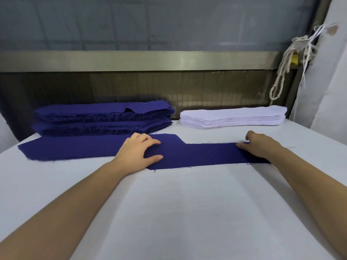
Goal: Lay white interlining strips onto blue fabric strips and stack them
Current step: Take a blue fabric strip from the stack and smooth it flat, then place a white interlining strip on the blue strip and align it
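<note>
Two blue fabric strips lie flat on the white table. One blue strip (202, 154) runs from the middle to the right, and a second blue strip (75, 147) lies to its left, the two overlapping under my left hand. My left hand (139, 151) rests flat on that overlap, fingers spread and fairly straight. My right hand (257, 145) presses the right end of the nearer strip with its fingers. A thick pile of blue strips (103, 117) sits at the back left. A stack of white interlining strips (232, 117) sits at the back right.
The white padded table (178, 212) stretches toward me. A metal rail and dark panel (140, 61) run behind the piles. Tangled white cords (289, 59) hang at the back right beside a pale cloth-covered surface (326, 81).
</note>
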Available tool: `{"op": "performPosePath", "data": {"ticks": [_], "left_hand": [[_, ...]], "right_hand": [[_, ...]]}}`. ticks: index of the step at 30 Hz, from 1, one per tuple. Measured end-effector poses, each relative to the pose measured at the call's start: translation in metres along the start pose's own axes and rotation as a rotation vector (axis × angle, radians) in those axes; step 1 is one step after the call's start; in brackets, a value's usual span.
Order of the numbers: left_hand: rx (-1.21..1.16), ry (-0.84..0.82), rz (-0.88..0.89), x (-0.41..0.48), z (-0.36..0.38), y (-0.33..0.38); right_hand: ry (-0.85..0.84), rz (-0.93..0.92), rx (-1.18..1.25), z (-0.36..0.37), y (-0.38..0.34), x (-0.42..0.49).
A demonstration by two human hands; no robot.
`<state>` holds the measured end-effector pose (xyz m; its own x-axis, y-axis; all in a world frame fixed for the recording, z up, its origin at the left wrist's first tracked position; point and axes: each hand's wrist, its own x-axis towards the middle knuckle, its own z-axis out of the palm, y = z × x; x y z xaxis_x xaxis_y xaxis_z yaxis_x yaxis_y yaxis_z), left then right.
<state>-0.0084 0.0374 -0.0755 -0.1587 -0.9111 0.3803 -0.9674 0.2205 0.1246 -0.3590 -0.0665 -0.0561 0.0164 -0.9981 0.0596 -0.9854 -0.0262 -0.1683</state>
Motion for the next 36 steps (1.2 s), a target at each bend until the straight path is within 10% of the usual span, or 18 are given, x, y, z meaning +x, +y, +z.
{"op": "performPosePath", "data": {"ticks": [25, 36], "left_hand": [[-0.012, -0.172, 0.033, 0.012, 0.003, 0.002], [-0.103, -0.11, 0.118, 0.041, 0.01, 0.011]], "right_hand": [[-0.073, -0.04, -0.14, -0.016, -0.01, 0.008], [0.172, -0.287, 0.009, -0.011, -0.086, 0.042]]}}
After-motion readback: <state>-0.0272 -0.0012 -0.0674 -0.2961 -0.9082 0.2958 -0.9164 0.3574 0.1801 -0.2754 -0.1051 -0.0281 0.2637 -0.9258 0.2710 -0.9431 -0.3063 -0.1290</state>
